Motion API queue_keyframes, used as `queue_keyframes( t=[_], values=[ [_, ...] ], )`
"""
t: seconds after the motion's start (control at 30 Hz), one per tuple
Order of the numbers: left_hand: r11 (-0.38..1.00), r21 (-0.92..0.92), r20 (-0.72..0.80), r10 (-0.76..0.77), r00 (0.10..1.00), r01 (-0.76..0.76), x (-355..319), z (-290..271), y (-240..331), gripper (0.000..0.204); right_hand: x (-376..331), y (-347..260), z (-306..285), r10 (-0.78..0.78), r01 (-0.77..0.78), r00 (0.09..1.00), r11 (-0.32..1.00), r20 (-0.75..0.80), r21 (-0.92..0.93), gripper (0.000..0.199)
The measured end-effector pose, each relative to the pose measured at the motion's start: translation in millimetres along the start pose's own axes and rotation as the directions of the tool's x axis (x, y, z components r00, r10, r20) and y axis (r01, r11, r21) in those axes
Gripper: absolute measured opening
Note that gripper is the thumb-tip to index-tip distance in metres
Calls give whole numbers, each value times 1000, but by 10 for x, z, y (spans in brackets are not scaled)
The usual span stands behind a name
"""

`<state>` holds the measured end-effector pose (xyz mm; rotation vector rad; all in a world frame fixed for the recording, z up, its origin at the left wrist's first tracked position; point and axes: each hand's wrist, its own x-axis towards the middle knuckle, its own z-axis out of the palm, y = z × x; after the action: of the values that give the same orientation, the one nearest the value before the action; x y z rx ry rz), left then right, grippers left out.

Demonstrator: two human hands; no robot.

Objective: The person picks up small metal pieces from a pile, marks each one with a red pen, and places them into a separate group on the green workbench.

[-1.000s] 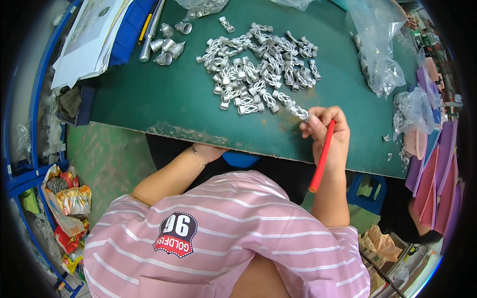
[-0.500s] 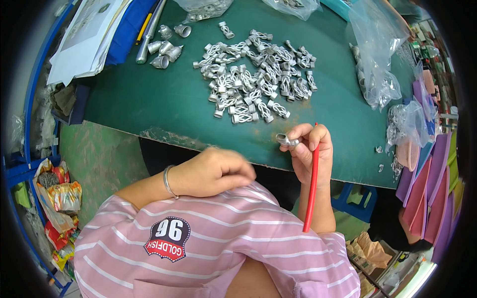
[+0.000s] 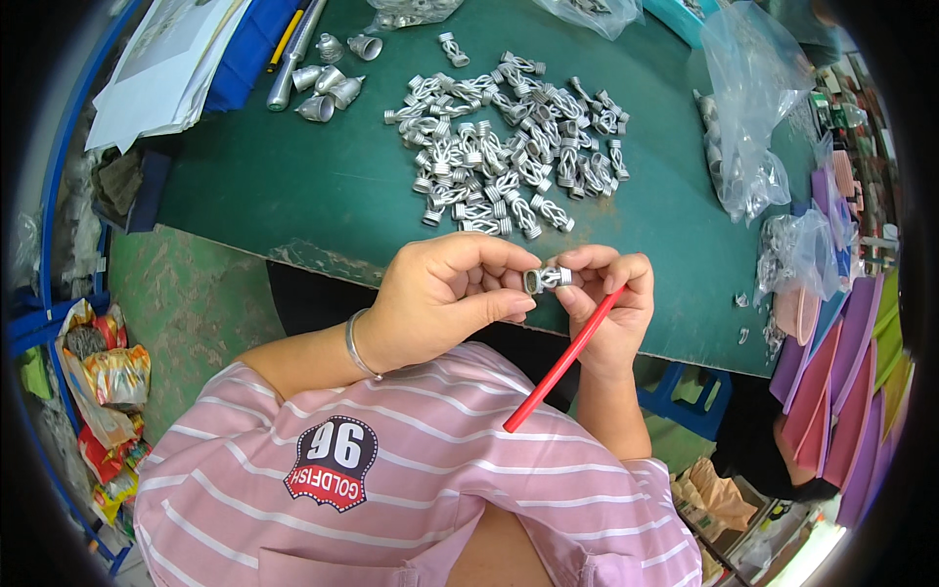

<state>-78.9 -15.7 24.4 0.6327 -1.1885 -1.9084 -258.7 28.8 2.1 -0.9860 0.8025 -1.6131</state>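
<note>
Green work table point(image 3: 293, 186) fills the upper view, worn along its near edge; white papers point(image 3: 161, 59) on a blue folder at far left, then a few silver cone-shaped caps point(image 3: 328, 83), then a big loose heap of small silver metal fittings point(image 3: 509, 147), clear plastic bags point(image 3: 753, 108) at right, coloured sheets point(image 3: 841, 372) at far right edge.

Left hand point(image 3: 440, 303), bracelet on the wrist, is curled nearly closed, thumb and fingertips pinching one end of a single silver fitting point(image 3: 548, 280). That piece sits in the air between both hands, just off the table's near edge, over the lap.

Right hand point(image 3: 611, 303) pinches the other end with thumb and forefinger, and the remaining fingers clamp a thin red stick point(image 3: 559, 362) that slants down toward the striped shirt.

Fitting looks like small, stiff, light metal with ribbed ends; likely smooth and slippery, not fragile. Ribbed ends are probably the best hold; the middle looks narrower, detail too small to tell.
</note>
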Motion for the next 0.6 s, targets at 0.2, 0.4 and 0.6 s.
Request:
queue_keyframes(
  t=[0.2, 0.4, 0.6],
  values=[
    [908, 365, 43, 204, 978, -205, 12, -31, 16, 25, 12, 55, -1, 19, -19, 1000, 1000, 19, -22, 35],
    [852, 436, 74, 288, 955, -291, 9, -48, -11, 26, 14, 71, 18, -7, 10, 1000, 994, 27, -110, 34],
    [918, 380, -79, 154, 985, -113, 19, -18, -129, 20, 52, -83, 48, -164, 157, 986, 904, 17, -397, 33]
  ],
)
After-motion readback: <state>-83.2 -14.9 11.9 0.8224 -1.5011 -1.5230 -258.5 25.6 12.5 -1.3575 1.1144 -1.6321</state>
